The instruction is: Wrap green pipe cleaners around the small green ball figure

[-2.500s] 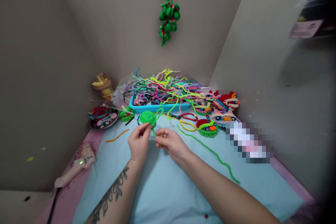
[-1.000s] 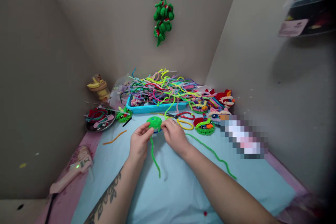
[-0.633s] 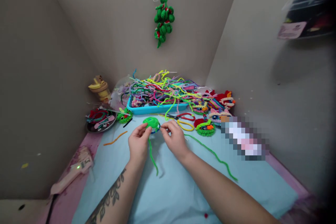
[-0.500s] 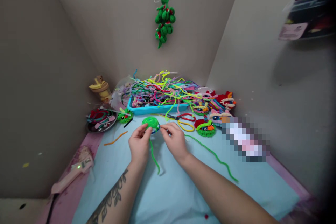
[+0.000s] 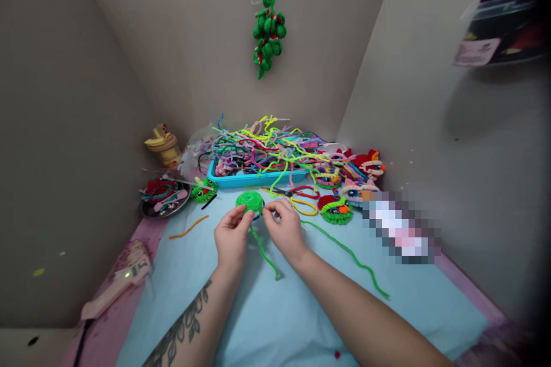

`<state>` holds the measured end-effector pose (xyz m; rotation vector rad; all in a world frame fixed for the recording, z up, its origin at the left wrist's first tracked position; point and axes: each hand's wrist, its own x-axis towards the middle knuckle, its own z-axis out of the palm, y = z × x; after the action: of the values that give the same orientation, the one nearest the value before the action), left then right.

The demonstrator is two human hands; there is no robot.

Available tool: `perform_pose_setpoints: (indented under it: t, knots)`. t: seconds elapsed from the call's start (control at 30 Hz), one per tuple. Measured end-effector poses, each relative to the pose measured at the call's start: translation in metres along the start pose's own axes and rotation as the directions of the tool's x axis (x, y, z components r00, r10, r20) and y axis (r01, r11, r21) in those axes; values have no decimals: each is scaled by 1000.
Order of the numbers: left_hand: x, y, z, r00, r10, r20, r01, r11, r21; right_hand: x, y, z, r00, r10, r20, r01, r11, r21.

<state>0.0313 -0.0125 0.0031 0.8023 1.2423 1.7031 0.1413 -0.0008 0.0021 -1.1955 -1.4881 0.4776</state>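
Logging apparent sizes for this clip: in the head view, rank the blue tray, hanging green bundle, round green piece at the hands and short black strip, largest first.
By outline in the picture, not true size:
1. Blue tray
2. Hanging green bundle
3. Round green piece
4. Short black strip

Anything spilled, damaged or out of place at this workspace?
The blue tray is overfilled: fuzzy strands heap above it, and a lime strand hangs over its front edge. A pixelated patch at right hides whatever lies there. No damage stands out.
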Motion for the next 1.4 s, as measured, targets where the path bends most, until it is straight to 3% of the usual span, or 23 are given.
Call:
perform_pose_setpoints:
  t: [0.2, 0.5, 0.67, 0.93, 1.13, 1.2, 1.3, 1.33, 1.4]
  knots:
    - [0, -3, 2, 1000, -18, -14, 18, 1000, -11, 1, 3, 6, 983, 178, -34, -172, 975, 143]
    - [0, -4, 2, 1000, 2, -11, -3, 1000, -26, -2, 3, 5, 951, 302, 69, -307, 887, 346]
    - [1, -8, 1, 999, -16, 31, 17, 1000, -19, -2, 6, 5, 933, 355, 52, -349, 865, 360]
    - [4, -11, 0, 994, -90, 67, 94, 994, -59, 0, 11, 5, 941, 329, 78, -332, 859, 389]
    - [10, -7, -4, 1000, -25, -1, 25, 999, -38, -5, 8, 8, 976, 219, -3, -214, 957, 195]
    - [12, -6, -5, 1000, -11, -17, 10, 999, -32, -9, 5, 11, 975, 186, 119, -204, 967, 156]
    - [15, -6, -7, 1000, 10, -9, -11, 1000, -24, -11, 2, 12, 875, 180, 449, -295, 934, 200]
    - [16, -6, -8, 1000, 19, -4, -19, 1000, -24, -10, 1, 10, 844, 176, 507, -333, 912, 238]
    - [19, -6, -10, 999, 32, -6, -32, 999, -26, -5, 1, 4, 831, 163, 533, -394, 848, 356]
